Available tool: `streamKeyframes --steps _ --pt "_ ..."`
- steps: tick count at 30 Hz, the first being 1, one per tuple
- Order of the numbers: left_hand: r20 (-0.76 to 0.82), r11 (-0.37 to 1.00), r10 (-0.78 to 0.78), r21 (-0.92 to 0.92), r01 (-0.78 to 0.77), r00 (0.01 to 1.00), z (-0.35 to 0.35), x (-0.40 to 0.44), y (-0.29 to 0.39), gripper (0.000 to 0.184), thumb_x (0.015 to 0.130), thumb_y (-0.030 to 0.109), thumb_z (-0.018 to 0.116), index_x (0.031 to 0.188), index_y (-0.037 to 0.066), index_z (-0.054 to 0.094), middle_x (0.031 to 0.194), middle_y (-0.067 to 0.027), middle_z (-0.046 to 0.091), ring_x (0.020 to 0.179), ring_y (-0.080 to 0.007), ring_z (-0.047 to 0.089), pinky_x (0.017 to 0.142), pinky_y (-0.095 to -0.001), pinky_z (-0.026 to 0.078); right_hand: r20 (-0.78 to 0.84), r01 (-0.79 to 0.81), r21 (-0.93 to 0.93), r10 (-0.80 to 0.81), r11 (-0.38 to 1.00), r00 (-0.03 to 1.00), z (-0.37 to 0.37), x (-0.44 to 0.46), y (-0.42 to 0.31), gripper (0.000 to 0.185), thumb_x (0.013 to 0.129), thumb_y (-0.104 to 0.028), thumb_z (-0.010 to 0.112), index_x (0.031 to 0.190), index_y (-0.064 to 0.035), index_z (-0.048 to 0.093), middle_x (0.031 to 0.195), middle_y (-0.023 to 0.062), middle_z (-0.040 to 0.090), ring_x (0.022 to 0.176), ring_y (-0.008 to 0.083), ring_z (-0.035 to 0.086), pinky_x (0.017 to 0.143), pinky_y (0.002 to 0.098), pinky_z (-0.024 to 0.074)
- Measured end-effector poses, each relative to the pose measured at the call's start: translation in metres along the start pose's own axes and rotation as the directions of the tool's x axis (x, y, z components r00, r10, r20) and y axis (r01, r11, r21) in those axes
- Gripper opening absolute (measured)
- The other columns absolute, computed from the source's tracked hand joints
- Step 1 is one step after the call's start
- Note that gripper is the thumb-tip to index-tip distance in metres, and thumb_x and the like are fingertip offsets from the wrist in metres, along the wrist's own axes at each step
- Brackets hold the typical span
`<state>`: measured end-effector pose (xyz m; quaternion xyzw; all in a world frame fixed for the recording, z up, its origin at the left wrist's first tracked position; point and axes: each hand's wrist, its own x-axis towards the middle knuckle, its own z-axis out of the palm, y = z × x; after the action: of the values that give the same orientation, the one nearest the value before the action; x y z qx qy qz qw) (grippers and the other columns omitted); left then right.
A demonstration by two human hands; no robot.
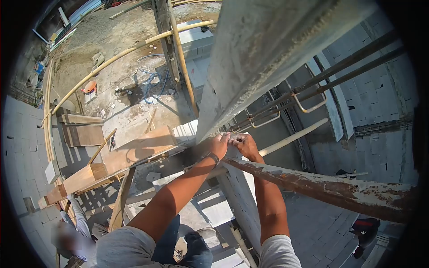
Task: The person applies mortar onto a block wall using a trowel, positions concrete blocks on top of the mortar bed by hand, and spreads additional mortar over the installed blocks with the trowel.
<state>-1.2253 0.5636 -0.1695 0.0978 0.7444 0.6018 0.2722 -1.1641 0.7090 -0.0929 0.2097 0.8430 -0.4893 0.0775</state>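
Both arms reach forward to the foot of a grey concrete column [263, 49]. My left hand [219, 145], with a dark band on its wrist, is closed, its fingertips pinched together. Close against it, my right hand [245, 145] is closed too, its fingers curled in. Something small and pale may lie between the fingertips, but I cannot make it out. Just below the hands ends a thick brown pole [321, 184] with flaking whitish patches. Left of the hands runs a long plywood board [138, 149].
Rebar [348, 62] with bent stirrups [308, 107] extends at upper right, above a pale pole [295, 136]. Another person [80, 223] is at lower left by a wooden prop [121, 201]. Bamboo poles [103, 67] cross the left side. A blue hose [152, 82] lies on the ground below.
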Motion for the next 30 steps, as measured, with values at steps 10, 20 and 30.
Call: streamKeyframes --steps 10,20,30 --pt "-0.291 0.982 -0.055 0.158 0.105 0.955 0.006 0.005 0.021 0.021 0.092 0.021 0.066 0.1 0.004 0.075 0.09 -0.0143 0.074 0.083 -0.0294 0.071 0.079 -0.0376 0.054 -0.14 0.063 -0.027 -0.066 0.998 0.988 0.011 0.008 0.009 0.024 0.09 -0.021 0.071 0.101 0.0004 0.074 0.077 0.0076 0.07 0.071 0.016 0.059 0.07 0.0347 0.0492" --pt "-0.338 0.997 -0.052 0.044 0.071 0.94 0.023 0.043 -0.015 0.02 0.094 0.018 0.068 0.11 0.006 0.063 0.092 -0.0068 0.067 0.084 -0.0181 0.066 0.075 -0.0337 0.054 -0.117 -0.051 0.134 0.066 0.99 0.991 0.004 0.0 0.013 0.011 0.089 -0.013 0.069 0.091 -0.0015 0.07 0.075 0.008 0.067 0.068 0.0159 0.059 0.065 0.0345 0.048" --pt "0.169 0.876 -0.41 -0.201 0.438 0.896 0.01 -0.054 -0.044 0.043 0.094 0.041 0.067 0.113 0.002 0.062 0.097 -0.0066 0.068 0.078 -0.0167 0.065 0.065 -0.0321 0.053 -0.585 0.082 0.529 0.293 0.845 0.757 -0.002 -0.115 0.062 0.014 0.1 -0.015 0.062 0.101 -0.0021 0.059 0.086 0.0046 0.063 0.07 0.0117 0.061 0.063 0.0285 0.0535"
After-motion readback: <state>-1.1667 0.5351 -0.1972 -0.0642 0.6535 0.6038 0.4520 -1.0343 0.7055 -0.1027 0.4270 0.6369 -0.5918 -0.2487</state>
